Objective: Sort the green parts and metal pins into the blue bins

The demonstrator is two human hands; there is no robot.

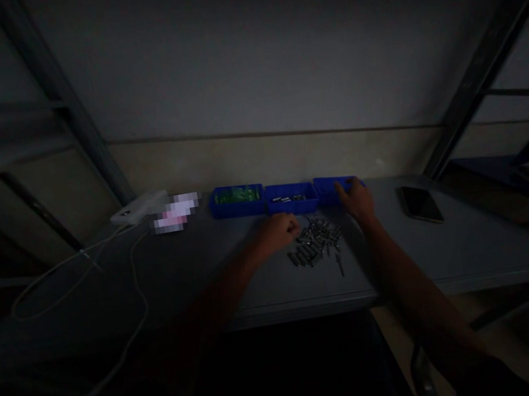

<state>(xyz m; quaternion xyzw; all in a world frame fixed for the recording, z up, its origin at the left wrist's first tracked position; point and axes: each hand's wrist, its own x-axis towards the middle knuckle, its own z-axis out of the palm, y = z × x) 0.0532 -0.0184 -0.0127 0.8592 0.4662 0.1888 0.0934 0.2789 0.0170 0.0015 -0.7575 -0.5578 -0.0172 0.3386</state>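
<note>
My left hand (279,231) is at the left side of a loose pile of small metal pins (320,234), its fingers curled together. What it holds, if anything, is too dark and small to make out. Over the front right of the right-hand blue bin (326,186) is my right hand (358,200), thumb and fingers apart, with nothing visible between them. The middle blue bin (291,208) has several metal pins in it. In the left blue bin (238,211) lie green items (236,194) whose kind is unclear. Some thicker metal cylinders (307,256) lie at the pile's front left.
A phone (420,203) lies on the grey table (195,270) to the right. At the back left are a white power strip (138,208) and a blurred-out bright object (176,213). A white cable (141,293) runs over the table's left side. Behind stands a wall (246,59).
</note>
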